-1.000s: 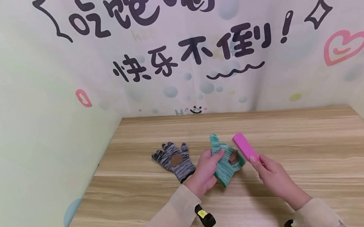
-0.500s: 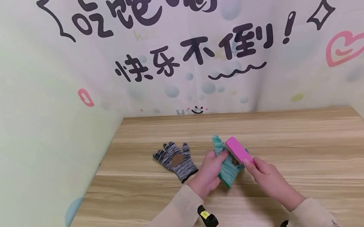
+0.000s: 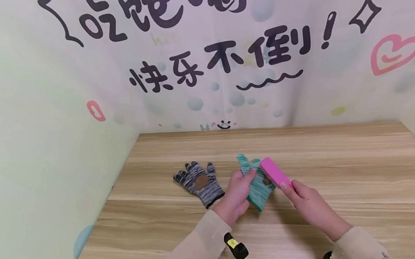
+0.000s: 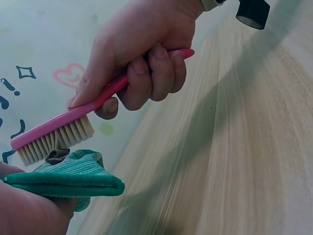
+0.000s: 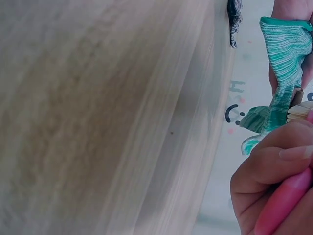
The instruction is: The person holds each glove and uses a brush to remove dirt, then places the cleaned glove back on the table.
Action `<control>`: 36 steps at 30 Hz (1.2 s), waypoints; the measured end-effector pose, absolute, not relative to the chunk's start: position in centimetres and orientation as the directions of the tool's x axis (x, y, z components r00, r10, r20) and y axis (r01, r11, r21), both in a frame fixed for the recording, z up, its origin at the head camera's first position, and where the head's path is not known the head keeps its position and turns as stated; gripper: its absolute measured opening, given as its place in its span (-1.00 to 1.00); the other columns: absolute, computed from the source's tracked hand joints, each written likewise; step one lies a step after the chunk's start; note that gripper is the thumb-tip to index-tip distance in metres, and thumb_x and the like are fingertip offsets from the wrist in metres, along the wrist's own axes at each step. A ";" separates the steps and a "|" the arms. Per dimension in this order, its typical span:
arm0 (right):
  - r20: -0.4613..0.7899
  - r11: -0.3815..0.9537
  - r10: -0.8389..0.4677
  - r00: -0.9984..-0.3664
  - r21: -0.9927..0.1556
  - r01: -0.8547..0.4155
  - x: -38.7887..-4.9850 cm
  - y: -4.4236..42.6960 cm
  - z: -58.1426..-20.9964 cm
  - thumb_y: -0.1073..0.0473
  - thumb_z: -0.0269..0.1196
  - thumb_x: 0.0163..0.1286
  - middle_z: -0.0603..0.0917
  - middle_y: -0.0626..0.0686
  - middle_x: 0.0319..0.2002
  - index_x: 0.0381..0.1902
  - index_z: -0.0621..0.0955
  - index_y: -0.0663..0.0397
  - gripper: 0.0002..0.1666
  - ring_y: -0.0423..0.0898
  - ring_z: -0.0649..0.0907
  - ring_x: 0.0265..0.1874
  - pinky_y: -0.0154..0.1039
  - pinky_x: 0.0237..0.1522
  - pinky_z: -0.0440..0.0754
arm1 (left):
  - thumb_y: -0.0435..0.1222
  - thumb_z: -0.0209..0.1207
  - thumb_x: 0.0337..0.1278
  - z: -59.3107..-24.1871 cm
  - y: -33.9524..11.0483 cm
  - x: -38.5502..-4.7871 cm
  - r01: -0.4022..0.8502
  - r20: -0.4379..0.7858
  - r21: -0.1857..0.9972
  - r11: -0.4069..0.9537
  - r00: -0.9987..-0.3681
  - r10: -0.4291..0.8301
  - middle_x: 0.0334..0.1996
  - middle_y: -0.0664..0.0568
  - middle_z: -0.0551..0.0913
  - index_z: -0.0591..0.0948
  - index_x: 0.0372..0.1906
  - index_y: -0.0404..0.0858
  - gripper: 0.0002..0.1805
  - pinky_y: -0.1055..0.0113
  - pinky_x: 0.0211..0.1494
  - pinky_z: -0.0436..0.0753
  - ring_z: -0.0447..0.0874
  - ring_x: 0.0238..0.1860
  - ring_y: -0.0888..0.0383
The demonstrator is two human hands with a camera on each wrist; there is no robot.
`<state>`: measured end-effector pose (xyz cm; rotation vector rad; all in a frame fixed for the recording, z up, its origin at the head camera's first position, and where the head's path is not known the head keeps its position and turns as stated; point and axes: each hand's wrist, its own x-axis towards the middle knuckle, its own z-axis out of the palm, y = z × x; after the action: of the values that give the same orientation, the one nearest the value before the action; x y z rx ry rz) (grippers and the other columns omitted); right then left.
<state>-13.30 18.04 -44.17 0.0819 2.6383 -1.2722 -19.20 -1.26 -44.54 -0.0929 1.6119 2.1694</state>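
My left hand (image 3: 237, 195) grips a green knitted glove (image 3: 260, 193) above the table, its thumb pressed on the fabric. A brown patch (image 3: 267, 180) on the glove is partly covered. In my right hand (image 3: 311, 203) is a pink brush (image 3: 275, 171), fingers curled round its handle. Seen from the left wrist, the pale bristles (image 4: 61, 138) point down at the glove (image 4: 68, 177) and touch its brown patch (image 4: 57, 155). The right wrist view shows the pink handle (image 5: 283, 203) in the fist and the glove (image 5: 288, 58) beyond it.
A grey-and-black knitted glove (image 3: 200, 184) with a brown patch lies flat on the wooden table (image 3: 160, 249), left of my left hand. A printed cloth wall (image 3: 197, 113) stands behind the table, with pale walls at both sides.
The brush came left onto the green glove from its right side, then shifted slightly back to the right. The green glove moved a little with my left hand. The grey glove stayed put.
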 end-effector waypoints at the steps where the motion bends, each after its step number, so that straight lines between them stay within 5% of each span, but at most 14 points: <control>1: -0.216 0.624 -0.040 -0.976 -0.768 0.144 -13.3 18.1 -44.2 -0.39 -0.13 0.57 0.40 0.05 -0.47 0.11 0.49 0.25 -0.22 -0.08 0.40 -0.46 -0.28 -0.50 0.37 | -0.12 -0.04 0.57 -44.5 -1.3 -19.2 -0.378 -0.304 0.896 -0.233 -0.905 0.299 0.13 -0.10 0.68 0.45 0.26 -0.29 -0.60 0.21 0.23 0.68 0.68 0.07 0.14; 22: -0.123 0.551 -0.028 -0.992 -0.830 0.087 -13.2 17.0 -43.4 -0.33 -0.11 0.59 0.42 0.02 -0.50 -0.01 0.47 0.19 -0.35 -0.12 0.40 -0.54 -0.31 -0.61 0.37 | -0.12 -0.11 0.60 -44.3 -0.6 -18.9 -0.377 -0.280 0.887 -0.266 -0.898 0.339 0.25 -0.12 0.60 0.38 0.35 -0.25 -0.57 0.10 0.37 0.59 0.61 0.25 0.02; 28: -0.104 0.596 -0.041 -0.994 -0.801 0.060 -13.3 16.4 -43.6 -0.28 -0.10 0.61 0.36 0.00 -0.53 -0.06 0.48 0.16 -0.40 -0.12 0.38 -0.55 -0.32 -0.59 0.36 | -0.20 -0.14 0.59 -44.4 0.0 -18.6 -0.364 -0.253 0.878 -0.311 -0.905 0.343 0.35 -0.15 0.53 0.34 0.42 -0.28 -0.54 0.09 0.42 0.54 0.51 0.37 -0.04; 36: -0.087 0.691 -0.044 -0.995 -0.722 0.033 -13.1 16.6 -43.6 -0.32 -0.11 0.59 0.31 -0.03 -0.57 -0.12 0.47 0.12 -0.39 -0.13 0.33 -0.60 -0.31 -0.63 0.30 | -0.21 -0.14 0.59 -44.3 -0.2 -18.7 -0.360 -0.257 0.880 -0.310 -0.910 0.326 0.28 -0.16 0.59 0.38 0.38 -0.29 -0.57 0.15 0.31 0.63 0.60 0.27 0.03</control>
<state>-13.14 16.57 -43.63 -0.0091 2.7986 -1.1987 -18.66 -0.23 -44.30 -0.0431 1.5212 2.2476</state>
